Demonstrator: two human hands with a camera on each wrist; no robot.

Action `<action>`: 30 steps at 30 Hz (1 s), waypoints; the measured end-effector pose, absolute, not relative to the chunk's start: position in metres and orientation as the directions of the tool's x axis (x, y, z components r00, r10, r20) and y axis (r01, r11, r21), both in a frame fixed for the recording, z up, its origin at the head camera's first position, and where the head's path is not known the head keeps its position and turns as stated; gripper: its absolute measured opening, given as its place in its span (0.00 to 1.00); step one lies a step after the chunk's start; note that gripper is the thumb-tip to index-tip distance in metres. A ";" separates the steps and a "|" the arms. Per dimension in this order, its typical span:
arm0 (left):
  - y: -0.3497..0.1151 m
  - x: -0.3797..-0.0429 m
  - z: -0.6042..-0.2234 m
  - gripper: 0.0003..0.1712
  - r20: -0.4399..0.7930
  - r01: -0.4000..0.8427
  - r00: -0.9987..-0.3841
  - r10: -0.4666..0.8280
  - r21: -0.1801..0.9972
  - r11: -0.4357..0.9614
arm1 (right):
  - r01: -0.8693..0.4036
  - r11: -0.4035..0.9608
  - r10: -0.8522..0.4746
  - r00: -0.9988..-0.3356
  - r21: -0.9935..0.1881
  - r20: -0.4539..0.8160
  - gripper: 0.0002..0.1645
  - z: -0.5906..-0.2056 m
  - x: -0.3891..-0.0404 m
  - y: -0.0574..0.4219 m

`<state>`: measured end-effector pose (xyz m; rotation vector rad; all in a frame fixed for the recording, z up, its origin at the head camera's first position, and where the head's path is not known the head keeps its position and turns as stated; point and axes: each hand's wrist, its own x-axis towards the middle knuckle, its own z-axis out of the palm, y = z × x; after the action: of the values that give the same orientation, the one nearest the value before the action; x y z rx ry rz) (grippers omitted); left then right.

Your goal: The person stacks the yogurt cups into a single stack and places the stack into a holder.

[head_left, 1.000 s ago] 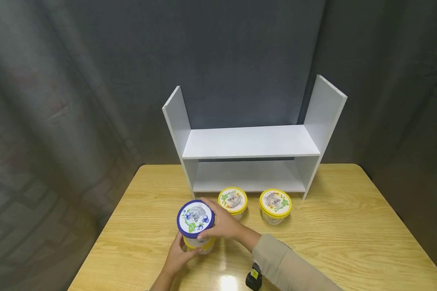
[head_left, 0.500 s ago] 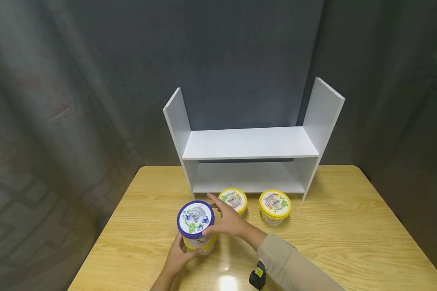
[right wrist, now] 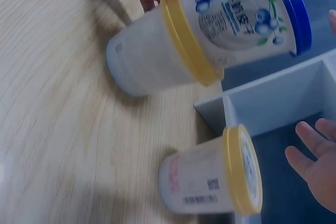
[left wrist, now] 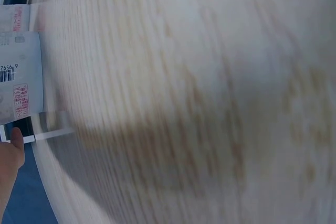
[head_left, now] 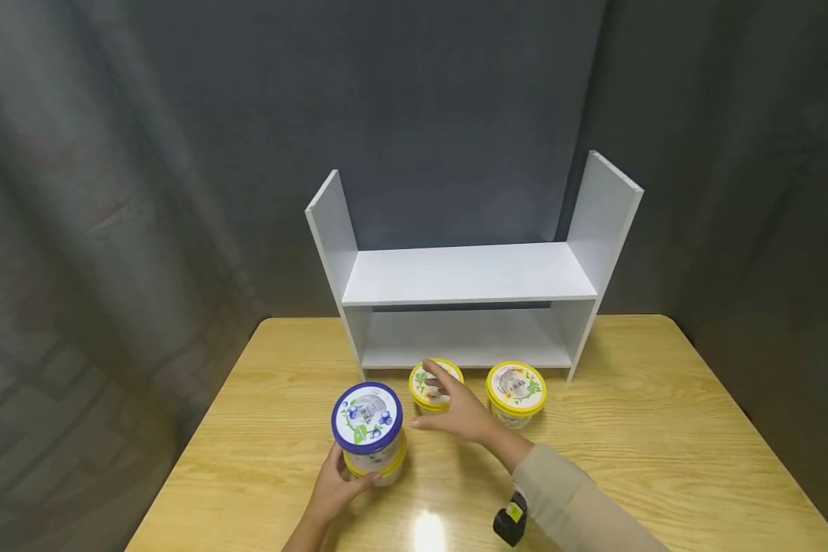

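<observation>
A blue-lidded tub (head_left: 367, 418) with blueberries on its label stands on top of a yellow-lidded tub (right wrist: 140, 51), the two forming an upright stack. Around the lower tub near its yellow rim curls my left hand (head_left: 334, 483), thumb in front. My right hand (head_left: 462, 414) holds nothing; its fingers spread over a second yellow-lidded tub (head_left: 424, 399), partly covering the lid. In the right wrist view, the right hand's fingers (right wrist: 302, 162) are apart from that tub. A third yellow-lidded tub (head_left: 516, 389) stands farther right.
A white two-tier shelf (head_left: 465, 274) stands at the back of the wooden table (head_left: 662, 429), directly behind the tubs. Grey curtains (head_left: 455, 100) hang behind and at both sides. A black device (head_left: 510, 521) sits by the right sleeve.
My right hand has let go of the blue-lidded tub and moved right, over the neighbouring yellow-lidded tub. The left hand keeps its grip on the lower tub.
</observation>
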<state>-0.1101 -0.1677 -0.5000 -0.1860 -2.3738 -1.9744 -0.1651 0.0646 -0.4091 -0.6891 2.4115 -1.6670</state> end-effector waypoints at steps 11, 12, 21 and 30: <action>-0.171 -0.117 -0.517 0.45 0.116 0.127 -0.991 0.067 0.976 0.179 | -0.270 0.335 -0.343 -0.927 -0.903 0.150 0.53 -0.428 -0.175 0.094; -0.171 -0.117 -0.518 0.45 0.120 0.130 -0.990 0.067 0.975 0.178 | -0.270 0.342 -0.336 -0.930 -0.900 0.151 0.53 -0.428 -0.175 0.097; -0.171 -0.118 -0.518 0.45 0.124 0.135 -0.990 0.072 0.975 0.177 | -0.258 0.364 -0.280 -0.947 -0.895 0.159 0.52 -0.430 -0.176 0.127; -0.173 -0.116 -0.517 0.45 0.104 0.114 -0.992 0.067 0.979 0.169 | -0.180 0.425 -0.191 -0.976 -0.887 0.106 0.52 -0.437 -0.173 0.152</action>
<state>-0.1162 -0.1727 -0.5168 -0.1844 -2.3738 -1.9934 -0.1726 0.1525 -0.4365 -0.3439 2.6422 -1.6438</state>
